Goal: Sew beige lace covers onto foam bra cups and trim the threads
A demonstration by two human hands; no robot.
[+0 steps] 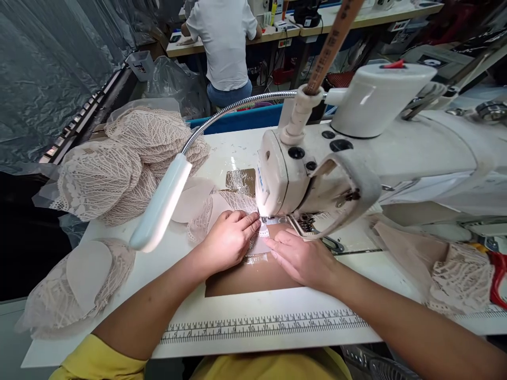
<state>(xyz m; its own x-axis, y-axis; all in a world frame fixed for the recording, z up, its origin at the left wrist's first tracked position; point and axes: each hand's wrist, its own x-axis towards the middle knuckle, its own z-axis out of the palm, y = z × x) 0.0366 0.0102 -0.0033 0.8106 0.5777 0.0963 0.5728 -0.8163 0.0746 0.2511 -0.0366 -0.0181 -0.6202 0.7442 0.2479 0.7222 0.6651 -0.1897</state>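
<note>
My left hand [233, 235] rests on a piece of pale pink lace [241, 200], its fingers closed together on the cloth just left of the presser foot. Opposite it, my right hand [295, 252] pinches the scalloped edge of the same lace [263, 231] with thumb and forefinger. The head of a white sewing machine [277, 169] stands over the work, and its foot is close to my left fingertips. Beneath both hands lies a shiny brown sheet [237, 279] on the table. The needle itself is hidden.
Stacked lace cups [103, 169] sit at the left, with another pile [85, 285] nearer me. A lamp [162, 203] on a bendable neck hangs over the table. Lace scraps [461, 277] and red-handled scissors [498, 279] lie right. A printed ruler [261, 326] runs along the front. A person [225, 45] sits ahead.
</note>
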